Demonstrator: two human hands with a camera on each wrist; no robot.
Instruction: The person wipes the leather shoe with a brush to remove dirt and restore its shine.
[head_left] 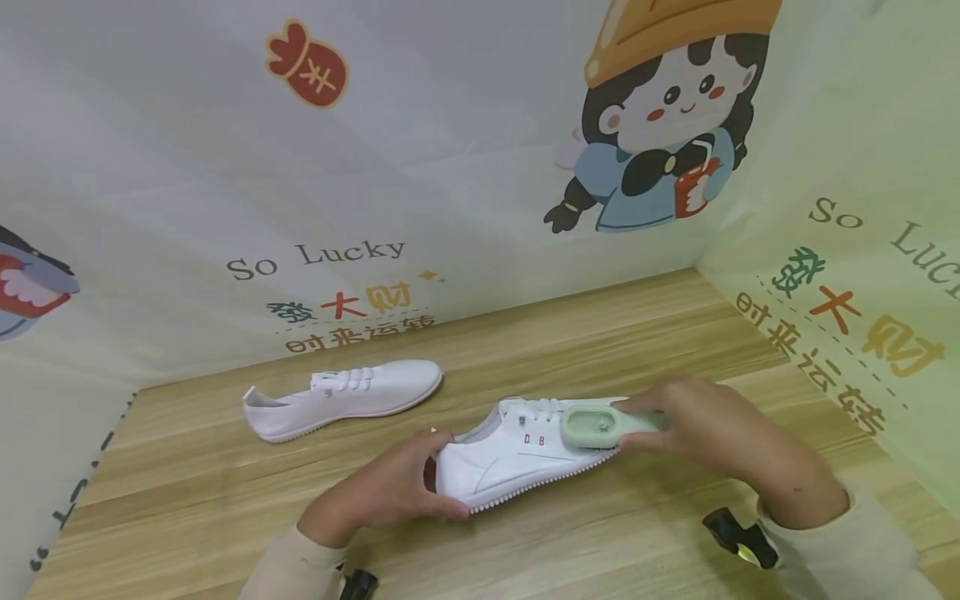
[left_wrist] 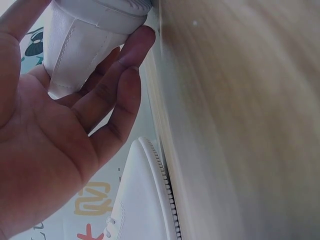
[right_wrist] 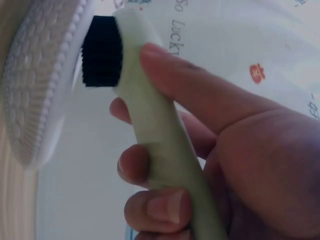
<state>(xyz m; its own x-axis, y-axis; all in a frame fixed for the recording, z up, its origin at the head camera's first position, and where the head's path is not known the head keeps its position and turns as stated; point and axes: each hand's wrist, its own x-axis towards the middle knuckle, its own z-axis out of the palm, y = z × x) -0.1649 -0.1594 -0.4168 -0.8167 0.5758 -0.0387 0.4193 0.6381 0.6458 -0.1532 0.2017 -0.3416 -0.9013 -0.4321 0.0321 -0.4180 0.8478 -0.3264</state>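
Note:
My left hand (head_left: 390, 492) grips the heel of a white lace-up shoe (head_left: 487, 467), thumb on one side and fingers round the other. In the left wrist view the shoe's heel (left_wrist: 80, 45) sits between thumb and fingers. A pale green brush (head_left: 590, 427) is held by its handle in my right hand (head_left: 693, 425). Its head lies over the side of the shoe's forefoot. The right wrist view shows dark bristles (right_wrist: 102, 52) facing the shoe, close to its edge; contact is unclear. The shoe's bumpy sole (right_wrist: 35, 85) shows there, so it is tilted.
A second white shoe (head_left: 390, 387) rests on the wooden table (head_left: 187, 500), behind and left of the held one, toe to the right. Printed cloth walls (head_left: 465, 167) rise behind the table and along its sides.

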